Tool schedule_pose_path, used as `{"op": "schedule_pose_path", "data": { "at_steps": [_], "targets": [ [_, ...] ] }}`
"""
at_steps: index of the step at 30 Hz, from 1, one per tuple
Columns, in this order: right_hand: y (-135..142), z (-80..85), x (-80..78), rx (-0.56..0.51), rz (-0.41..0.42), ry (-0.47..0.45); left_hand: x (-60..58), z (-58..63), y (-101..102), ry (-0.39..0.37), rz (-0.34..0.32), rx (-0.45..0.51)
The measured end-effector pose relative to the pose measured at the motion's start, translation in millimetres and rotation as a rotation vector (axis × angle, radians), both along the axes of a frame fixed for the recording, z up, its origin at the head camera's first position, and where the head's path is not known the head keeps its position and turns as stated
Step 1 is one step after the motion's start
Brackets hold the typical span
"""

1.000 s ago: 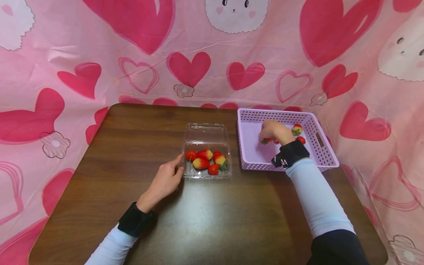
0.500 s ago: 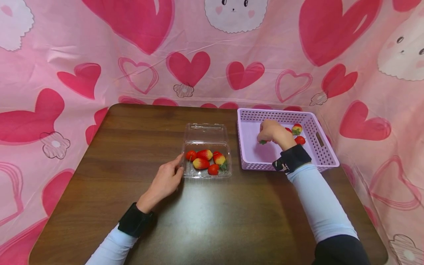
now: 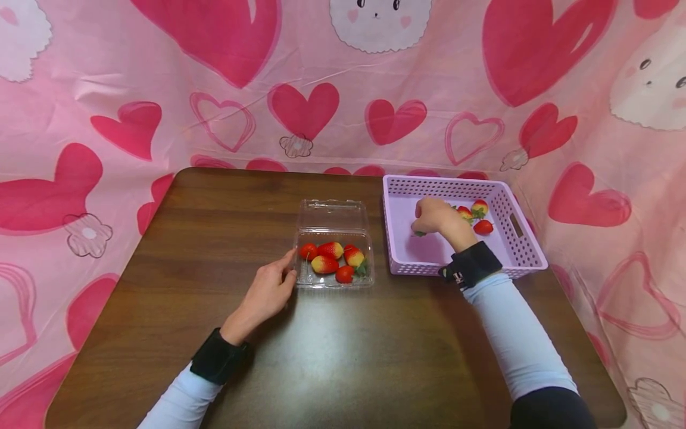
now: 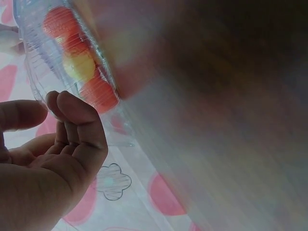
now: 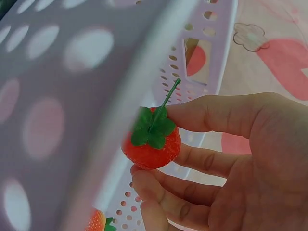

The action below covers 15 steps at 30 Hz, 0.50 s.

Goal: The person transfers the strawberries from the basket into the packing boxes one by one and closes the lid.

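Note:
In the head view my left hand (image 3: 270, 289) touches the left side of a clear plastic clamshell box (image 3: 333, 215) with its fingertips. The box's lid is folded back, and several red and yellow strawberries (image 3: 324, 264) lie inside it. The left wrist view shows the fingers loosely bent at the box's edge. My right hand (image 3: 435, 217) is inside a lilac plastic basket (image 3: 403, 249). Between thumb and fingers it pinches a red strawberry (image 5: 156, 156) with green leaves and a thin stem; from the head only a bit of green shows.
Right of my right hand, several other strawberries (image 3: 483, 226) lie in the basket. Its perforated wall stands close to the right wrist camera. Box and basket sit side by side on a dark wooden table (image 3: 332, 351), backed by a pink heart-patterned cloth (image 3: 354, 77).
My right hand has shifted slightly left in the basket with the strawberry, uncovering more of the strawberries on its right. My left hand and the box have not moved.

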State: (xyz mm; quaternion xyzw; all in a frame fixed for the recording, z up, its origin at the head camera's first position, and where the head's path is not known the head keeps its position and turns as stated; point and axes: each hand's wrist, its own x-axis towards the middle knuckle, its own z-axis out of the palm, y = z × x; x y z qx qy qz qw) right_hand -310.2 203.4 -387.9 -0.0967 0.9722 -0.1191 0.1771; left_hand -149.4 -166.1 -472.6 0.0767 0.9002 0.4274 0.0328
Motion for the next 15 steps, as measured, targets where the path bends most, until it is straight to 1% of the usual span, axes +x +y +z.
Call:
{"op": "schedule_pose_path", "data": {
  "at_steps": [8, 15],
  "targets": [
    [-6.7, -1.2, 3.9, -0.001, -0.009, -0.011, -0.2, 0.6, 0.1, -0.010, 0.006, -0.006],
    [-9.7, -0.3, 10.6, -0.009, -0.011, 0.041, -0.3, 1.3, 0.1, -0.005, 0.004, -0.007]
  ]
}}
